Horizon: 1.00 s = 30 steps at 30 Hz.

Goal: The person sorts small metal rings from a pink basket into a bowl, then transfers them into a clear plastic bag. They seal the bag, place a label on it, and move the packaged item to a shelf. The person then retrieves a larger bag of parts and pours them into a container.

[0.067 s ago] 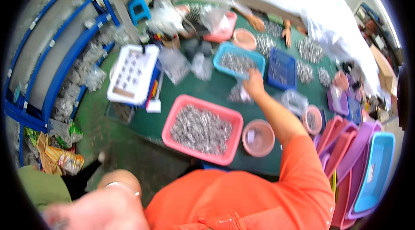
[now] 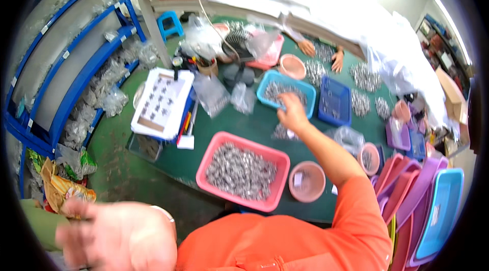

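Observation:
My right hand (image 2: 291, 110) reaches over the near rim of a light blue tray (image 2: 265, 103) of small silver metal pieces (image 2: 275, 90). Its thumb and fingers look apart, and the fingertips are at the pieces. At the lower left, my left hand (image 2: 125, 235) is raised palm up, away from the table. Its fingers are blurred by motion but look spread, and the palm shows nothing in it. A pink tray (image 2: 200, 173) heaped with silver metal pieces stands at the near table edge. Beside it is a pink round tub (image 2: 307, 194) with a few pieces and a white slip.
A dark blue tray (image 2: 334, 99) and piles of metal pieces (image 2: 364, 78) lie to the right. Another person's hands (image 2: 337, 60) rest at the far side. Stacked colourful trays (image 2: 402, 199) stand at right, a blue shelf rack (image 2: 81, 75) at left, a white sheet board (image 2: 162, 99) near it.
My right hand has moved farther in over the light blue tray. My left hand has risen, showing more of its palm. The whole view has shifted, with the table sitting lower.

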Tool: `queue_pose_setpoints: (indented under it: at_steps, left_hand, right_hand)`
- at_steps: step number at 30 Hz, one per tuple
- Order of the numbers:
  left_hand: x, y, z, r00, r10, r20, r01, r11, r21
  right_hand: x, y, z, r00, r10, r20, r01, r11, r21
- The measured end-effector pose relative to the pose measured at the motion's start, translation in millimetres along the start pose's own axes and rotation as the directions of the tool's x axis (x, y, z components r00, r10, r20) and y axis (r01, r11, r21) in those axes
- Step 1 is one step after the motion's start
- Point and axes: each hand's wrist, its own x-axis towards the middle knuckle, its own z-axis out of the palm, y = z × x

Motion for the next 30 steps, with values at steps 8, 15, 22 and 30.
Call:
queue_pose_setpoints:
  at_steps: [8,15,22,30]
  left_hand:
    - [-80.4,-88.5,-16.9,0.845,-0.484,0.230,0.491,0.871,0.026]
    - [-109.6,-121.5,-6.8,0.702,-0.662,0.263,0.677,0.735,0.043]
    - [-128.4,-141.7,-7.3,0.561,-0.768,0.309,0.791,0.607,0.072]
    - [-124.4,-188.8,51.7,0.130,-0.892,0.432,0.869,-0.107,-0.482]
  right_hand:
    - [173.4,-149.1,-86.8,0.778,-0.608,-0.158,0.568,0.788,-0.238]
    - [275.3,-131.5,-82.4,0.813,-0.575,-0.087,0.467,0.734,-0.493]
    - [358.7,-128.4,-45.2,0.749,-0.645,0.151,0.541,0.465,-0.701]
    - [380.8,-133.1,-27.2,0.751,-0.601,0.273,0.467,0.192,-0.863]
